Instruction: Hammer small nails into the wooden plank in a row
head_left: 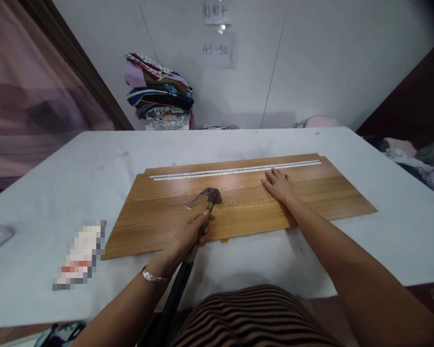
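A wooden board (311, 193) lies flat on the white table (94, 164). My left hand (186, 236) is closed round the handle of a hammer (211, 197), whose dark head rests on the board near a row of small nails or holes (244, 201). A few loose nails (190, 205) lie just left of the hammer head. My right hand (279, 184) lies flat and open on the board, fingers stretched toward a long metal strip (235, 170) along the far edge.
A pixelated packet (80, 255) lies on the table at the left. A pile of folded cloth (161, 94) stands against the white wall behind the table. More cloth (419, 159) lies at the right. Paper notes (217, 48) hang on the wall.
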A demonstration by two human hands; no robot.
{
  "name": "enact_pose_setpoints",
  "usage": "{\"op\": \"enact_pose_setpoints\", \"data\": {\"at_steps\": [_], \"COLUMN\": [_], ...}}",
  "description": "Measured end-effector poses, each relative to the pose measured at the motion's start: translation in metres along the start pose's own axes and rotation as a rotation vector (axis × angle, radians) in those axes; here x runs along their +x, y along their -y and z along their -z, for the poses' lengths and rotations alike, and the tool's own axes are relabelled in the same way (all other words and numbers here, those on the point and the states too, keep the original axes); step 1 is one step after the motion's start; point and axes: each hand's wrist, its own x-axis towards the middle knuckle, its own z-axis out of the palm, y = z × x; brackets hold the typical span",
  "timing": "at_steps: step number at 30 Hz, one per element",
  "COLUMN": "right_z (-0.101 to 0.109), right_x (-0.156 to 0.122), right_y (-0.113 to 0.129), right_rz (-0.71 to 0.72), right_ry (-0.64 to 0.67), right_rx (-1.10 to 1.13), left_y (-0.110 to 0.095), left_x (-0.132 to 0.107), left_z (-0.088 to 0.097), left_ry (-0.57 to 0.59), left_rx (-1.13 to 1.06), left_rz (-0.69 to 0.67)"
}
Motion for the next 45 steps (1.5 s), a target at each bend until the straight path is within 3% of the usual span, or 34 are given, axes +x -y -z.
{"op": "enact_pose_setpoints", "data": {"at_steps": [9, 20, 45], "right_z": [0.002, 0.005, 0.003], "right_x": [-0.002, -0.002, -0.001], "right_y": [0.002, 0.003, 0.001], "right_rz": [-0.006, -0.007, -0.013], "right_ry": [-0.004, 0.008, -0.002], "right_rx": [0.02, 0.02, 0.026], "left_y": [-0.009, -0.016, -0.012], "left_x": [-0.008, -0.01, -0.002], "left_z": [-0.005, -0.004, -0.002], "left_ry": [-0.023, -0.028, -0.014], "left_rx": [-0.025, -0.026, -0.029], "left_rz": [0.048, 0.006, 0.063]}}
